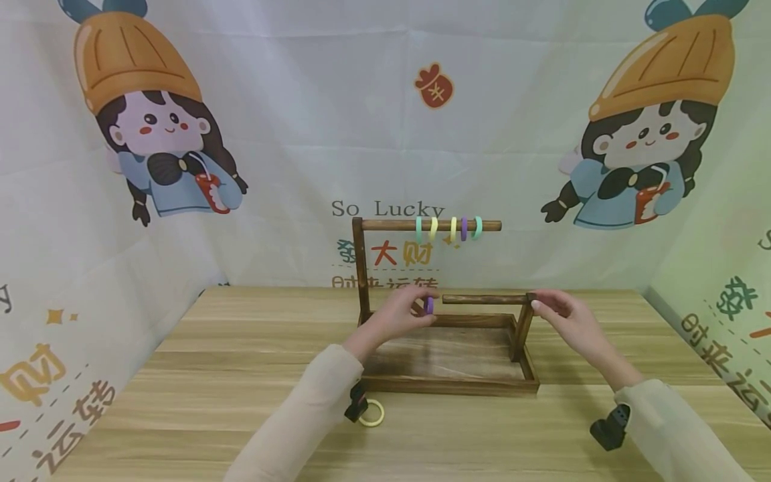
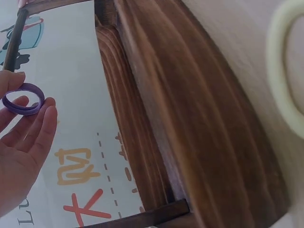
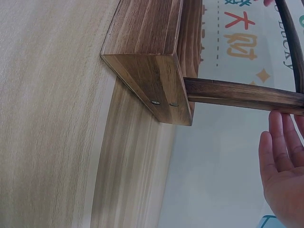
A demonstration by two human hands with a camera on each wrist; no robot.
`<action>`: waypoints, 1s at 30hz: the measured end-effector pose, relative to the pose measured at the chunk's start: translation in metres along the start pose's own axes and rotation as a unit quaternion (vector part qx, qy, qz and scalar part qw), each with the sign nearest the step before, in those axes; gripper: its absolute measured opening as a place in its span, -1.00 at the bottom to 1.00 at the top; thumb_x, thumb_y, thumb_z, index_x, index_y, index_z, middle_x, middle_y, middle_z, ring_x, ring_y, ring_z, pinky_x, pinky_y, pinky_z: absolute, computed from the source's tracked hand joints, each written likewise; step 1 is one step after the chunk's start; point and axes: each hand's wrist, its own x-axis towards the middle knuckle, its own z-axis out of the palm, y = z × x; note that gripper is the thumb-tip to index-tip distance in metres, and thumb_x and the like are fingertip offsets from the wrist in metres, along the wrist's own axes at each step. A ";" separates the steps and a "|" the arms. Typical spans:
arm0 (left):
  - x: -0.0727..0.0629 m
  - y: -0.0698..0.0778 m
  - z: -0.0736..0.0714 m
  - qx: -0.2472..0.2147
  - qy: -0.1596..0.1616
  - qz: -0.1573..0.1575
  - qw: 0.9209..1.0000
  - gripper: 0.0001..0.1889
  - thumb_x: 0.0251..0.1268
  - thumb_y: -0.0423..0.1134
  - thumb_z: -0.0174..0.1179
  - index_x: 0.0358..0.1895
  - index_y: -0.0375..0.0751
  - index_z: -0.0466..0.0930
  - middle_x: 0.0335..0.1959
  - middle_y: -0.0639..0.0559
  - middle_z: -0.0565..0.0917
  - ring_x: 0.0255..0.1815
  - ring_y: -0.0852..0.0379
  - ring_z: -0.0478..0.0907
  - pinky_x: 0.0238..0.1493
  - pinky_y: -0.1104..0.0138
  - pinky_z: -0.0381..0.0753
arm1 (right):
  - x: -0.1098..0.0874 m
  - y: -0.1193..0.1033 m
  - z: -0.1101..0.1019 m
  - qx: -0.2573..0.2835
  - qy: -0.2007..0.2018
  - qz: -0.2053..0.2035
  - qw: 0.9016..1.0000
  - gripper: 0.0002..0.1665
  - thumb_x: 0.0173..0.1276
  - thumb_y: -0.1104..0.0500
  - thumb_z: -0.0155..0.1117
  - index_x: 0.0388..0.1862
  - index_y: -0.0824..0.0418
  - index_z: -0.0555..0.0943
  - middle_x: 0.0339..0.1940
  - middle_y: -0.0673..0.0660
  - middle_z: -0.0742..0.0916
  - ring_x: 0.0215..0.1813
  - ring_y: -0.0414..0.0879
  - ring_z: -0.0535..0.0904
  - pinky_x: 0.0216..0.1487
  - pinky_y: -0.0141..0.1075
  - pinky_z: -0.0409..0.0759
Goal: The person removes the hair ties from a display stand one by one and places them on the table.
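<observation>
My left hand (image 1: 400, 311) pinches a purple ring (image 2: 24, 99) between thumb and fingers. The ring is just left of the free end of the lower bar (image 1: 482, 300) of a dark wooden rack (image 1: 446, 386). My right hand (image 1: 566, 321) holds the corner where this bar meets the right post (image 1: 523, 335), thumb in front; in the right wrist view its fingertips (image 3: 275, 116) rest against the post. On the rack's upper bar (image 1: 391, 225) hang several green, yellow and purple rings (image 1: 464, 229). Nearer me, a pale yellow ring (image 1: 372, 413) lies flat on the table.
The rack's shallow tray base (image 1: 452, 348) stands on a wood-grain table (image 1: 241, 375). A left post (image 1: 361, 268) carries the upper bar. A printed cloth (image 1: 289, 100) hangs behind and on both sides.
</observation>
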 end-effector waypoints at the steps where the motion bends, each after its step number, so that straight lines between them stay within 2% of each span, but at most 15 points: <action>1: -0.001 -0.001 0.000 -0.001 0.000 0.006 1.000 -0.57 0.07 -0.35 0.22 0.06 -0.35 0.42 -0.27 -0.03 0.52 -0.28 0.13 0.51 -0.26 0.47 0.50 | 0.000 0.000 0.000 0.002 0.000 0.000 1.000 -0.51 0.36 0.04 -0.02 0.10 0.39 0.39 -0.02 0.31 0.54 -0.16 -0.41 0.44 -0.21 -0.47 0.45; 6: -0.008 -0.006 0.002 -0.016 -0.002 0.041 0.999 -0.54 0.04 -0.41 0.23 0.07 -0.40 0.40 -0.30 -0.04 0.53 -0.24 0.09 0.49 -0.22 0.35 0.53 | 0.001 0.002 0.000 0.005 0.001 0.000 1.000 -0.50 0.36 0.04 -0.02 0.10 0.39 0.39 -0.02 0.31 0.54 -0.17 -0.41 0.44 -0.22 -0.47 0.45; 9: -0.013 -0.007 0.003 -0.019 -0.010 0.034 0.999 -0.55 0.03 -0.43 0.22 0.06 -0.40 0.39 -0.24 -0.07 0.54 -0.21 0.08 0.49 -0.19 0.37 0.51 | 0.001 0.002 0.000 0.004 0.000 0.000 1.000 -0.51 0.36 0.04 -0.02 0.10 0.39 0.39 -0.03 0.31 0.54 -0.17 -0.40 0.44 -0.23 -0.46 0.46; 12: -0.019 -0.006 0.005 -0.015 -0.018 0.028 0.999 -0.59 0.03 -0.39 0.24 0.00 -0.37 0.43 -0.27 -0.02 0.55 -0.27 0.14 0.50 -0.24 0.44 0.50 | 0.000 0.001 0.000 0.003 0.000 0.001 1.000 -0.51 0.36 0.04 -0.01 0.10 0.38 0.39 -0.03 0.31 0.55 -0.17 -0.39 0.45 -0.23 -0.46 0.46; 16: -0.026 -0.005 0.006 0.000 -0.018 0.041 0.999 -0.66 0.04 -0.31 0.25 -0.07 -0.29 0.47 -0.39 0.10 0.52 -0.40 0.21 0.46 -0.37 0.48 0.48 | 0.000 0.001 0.000 0.001 -0.001 0.002 1.000 -0.50 0.36 0.04 -0.02 0.10 0.38 0.40 -0.03 0.30 0.55 -0.17 -0.39 0.45 -0.23 -0.45 0.46; 21: -0.034 -0.003 0.007 0.028 -0.013 0.063 0.998 -0.71 0.07 -0.25 0.22 -0.13 -0.26 0.50 -0.38 0.04 0.53 -0.41 0.22 0.43 -0.39 0.45 0.46 | 0.001 0.001 0.000 -0.001 -0.002 0.000 1.000 -0.51 0.36 0.04 -0.01 0.09 0.37 0.40 -0.04 0.30 0.56 -0.17 -0.38 0.45 -0.23 -0.44 0.46; 25: -0.041 0.000 0.008 0.071 -0.013 0.064 0.995 -0.67 0.07 -0.16 0.21 -0.10 -0.24 0.52 -0.33 0.02 0.53 -0.39 0.24 0.41 -0.38 0.46 0.42 | 0.001 0.002 0.000 0.000 -0.003 0.000 1.000 -0.52 0.36 0.04 -0.02 0.10 0.37 0.40 -0.04 0.30 0.56 -0.17 -0.38 0.46 -0.22 -0.45 0.46; 30: -0.050 0.003 0.009 0.089 -0.029 0.070 0.993 -0.66 0.06 -0.13 0.23 -0.10 -0.22 0.55 -0.39 0.06 0.49 -0.42 0.21 0.40 -0.44 0.47 0.37 | 0.000 0.001 0.000 -0.002 -0.005 0.000 1.000 -0.51 0.36 0.03 -0.02 0.10 0.36 0.40 -0.04 0.29 0.56 -0.16 -0.36 0.46 -0.21 -0.44 0.46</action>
